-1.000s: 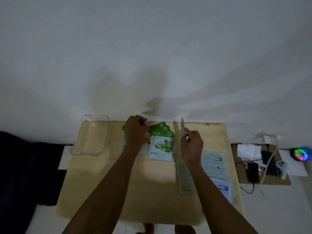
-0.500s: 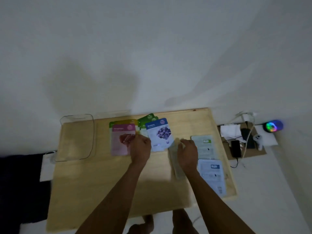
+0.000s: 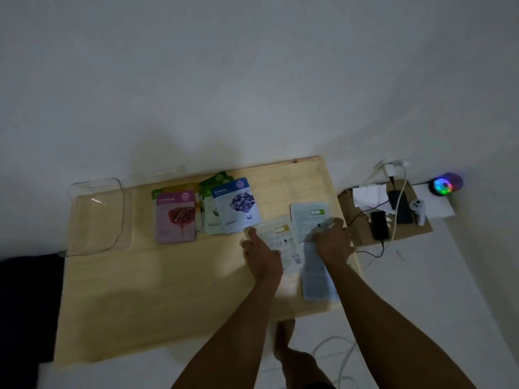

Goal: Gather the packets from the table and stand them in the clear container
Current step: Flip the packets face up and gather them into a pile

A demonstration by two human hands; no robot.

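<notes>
Several flat packets lie on the wooden table [image 3: 168, 290]. A pink packet [image 3: 175, 217] and a blue blueberry packet [image 3: 237, 204] lie face up over green ones [image 3: 214, 182]. Three pale packets lie face down at the right: one with a yellow tag [image 3: 283, 242], one with a green tag [image 3: 307, 217], one bluish [image 3: 316, 276]. My left hand [image 3: 261, 251] rests flat on the yellow-tag packet's left edge. My right hand [image 3: 332, 238] presses on the green-tag and bluish packets, fingers spread. The clear container [image 3: 95, 217] stands empty at the table's far left.
Right of the table a cardboard sheet [image 3: 362, 228] holds phones [image 3: 380, 226], papers, a white controller [image 3: 418, 209] and cables. A glowing coloured speaker [image 3: 445, 185] sits by the wall. My feet [image 3: 286, 341] and a white cable are below the table's near edge.
Both hands moved right, away from the face-up pile. The left hand left the pink packet and now lies on the yellow-tag packet; the right hand shifted onto the two rightmost packets.
</notes>
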